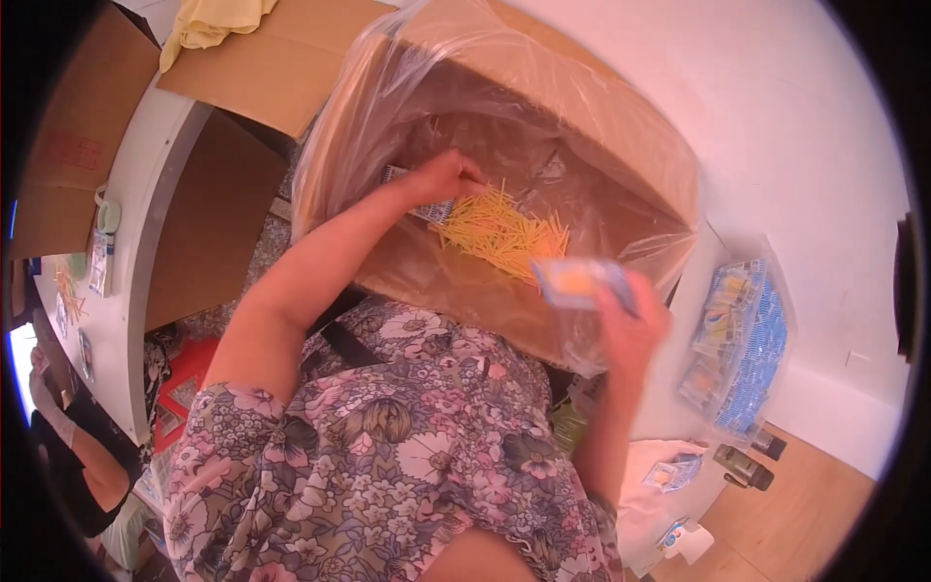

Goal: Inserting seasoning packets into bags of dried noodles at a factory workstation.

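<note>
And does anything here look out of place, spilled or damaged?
Nothing looks clearly damaged. Some thin sticks lie scattered, rather untidily, on the white table at far left. The yellow sticks are heaped loosely too, but inside the plastic-lined box. The packet in the right hand is too blurred to judge.

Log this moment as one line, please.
left hand: beside yellow sticks | right hand: holding flat packet, blurred | sticks: inside plastic-lined carton | right of carton: clear bag

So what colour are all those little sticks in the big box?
The sticks look mostly yellow, best seen in the head view.
</note>
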### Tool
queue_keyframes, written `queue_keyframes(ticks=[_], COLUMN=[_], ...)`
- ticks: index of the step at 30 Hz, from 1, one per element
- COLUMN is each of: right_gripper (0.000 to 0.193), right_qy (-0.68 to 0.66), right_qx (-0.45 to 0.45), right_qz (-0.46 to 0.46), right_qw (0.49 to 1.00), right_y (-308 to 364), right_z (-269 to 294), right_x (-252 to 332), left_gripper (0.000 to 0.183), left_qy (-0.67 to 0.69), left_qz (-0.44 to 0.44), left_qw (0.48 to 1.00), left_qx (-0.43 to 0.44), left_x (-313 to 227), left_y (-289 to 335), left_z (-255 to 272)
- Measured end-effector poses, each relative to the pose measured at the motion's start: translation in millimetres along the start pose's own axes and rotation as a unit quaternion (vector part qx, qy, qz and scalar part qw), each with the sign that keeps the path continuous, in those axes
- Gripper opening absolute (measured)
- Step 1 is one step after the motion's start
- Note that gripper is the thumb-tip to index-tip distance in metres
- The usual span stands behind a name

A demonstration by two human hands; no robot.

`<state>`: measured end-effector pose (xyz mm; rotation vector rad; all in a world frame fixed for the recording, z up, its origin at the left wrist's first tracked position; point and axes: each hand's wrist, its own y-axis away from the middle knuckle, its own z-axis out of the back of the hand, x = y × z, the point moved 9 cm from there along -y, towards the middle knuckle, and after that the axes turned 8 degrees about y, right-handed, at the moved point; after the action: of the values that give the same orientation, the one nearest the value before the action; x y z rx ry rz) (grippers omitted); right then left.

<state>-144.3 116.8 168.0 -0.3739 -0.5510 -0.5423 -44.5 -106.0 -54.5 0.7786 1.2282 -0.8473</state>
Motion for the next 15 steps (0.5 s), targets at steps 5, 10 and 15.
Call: queue_keyframes(ticks=[5, 10, 15], right_gripper=[0.024, 0.023, 0.019], right_qy=[-0.066, 0.027, 0.090], right_qx=[-0.047, -0.196, -0.218], right_qz=[-0.069, -0.270, -0.419], right_qw=[0.994, 0.942, 0.877], right_y=[91.7, 195.9, 278.5], right_z=[146.4, 260.1, 290.6], right_x=[-59.4, -166.1, -209.6], left_gripper=[0.026, 0.039, 0.061], left_qy=[-0.405, -0.450, -0.424], left_qz=[0.079, 0.063, -0.047], left_qw=[0.911, 0.891, 0.904], left_qx=[-0.023, -0.020, 0.006], left_x=[48.6, 112.7, 108.1], left_y=[3.0, 10.7, 16.1], left_z=[20.4, 48.1, 77.4])
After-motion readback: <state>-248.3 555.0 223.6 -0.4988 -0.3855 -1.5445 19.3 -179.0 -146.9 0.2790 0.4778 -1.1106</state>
